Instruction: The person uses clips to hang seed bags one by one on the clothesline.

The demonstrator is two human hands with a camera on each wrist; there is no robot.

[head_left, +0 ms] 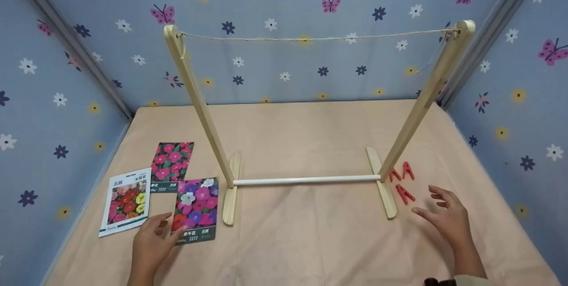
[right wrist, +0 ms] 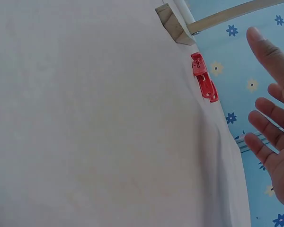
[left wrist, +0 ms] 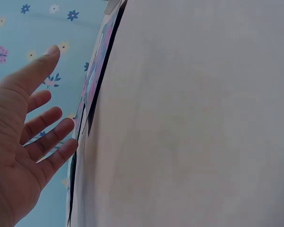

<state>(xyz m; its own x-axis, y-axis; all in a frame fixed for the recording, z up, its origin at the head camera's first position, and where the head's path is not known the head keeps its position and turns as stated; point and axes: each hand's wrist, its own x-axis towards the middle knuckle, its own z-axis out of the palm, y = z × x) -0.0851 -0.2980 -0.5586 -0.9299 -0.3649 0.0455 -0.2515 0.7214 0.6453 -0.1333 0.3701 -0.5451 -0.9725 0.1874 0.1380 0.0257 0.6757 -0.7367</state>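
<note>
I saw the left hand [head_left: 153,239], fingers loosely parted, at the flower packets [head_left: 165,187], eight o'clock, contact unclear; the right hand [head_left: 449,219], loose and empty, hung near red clips [head_left: 400,189], four o'clock, presumably flanking the stand [head_left: 310,180] for easy reach.

Leftmost red clip [head_left: 395,175] partly behind right post [head_left: 421,104]. Left hand [head_left: 153,239] hides lower-left corner of purple-flower packet [head_left: 196,206]; its fine print too small to read. Dark object [head_left: 437,282] cut by bottom edge (can't tell what). Right hand [right wrist: 277,125] cropped at right edge, right wrist view.
</note>
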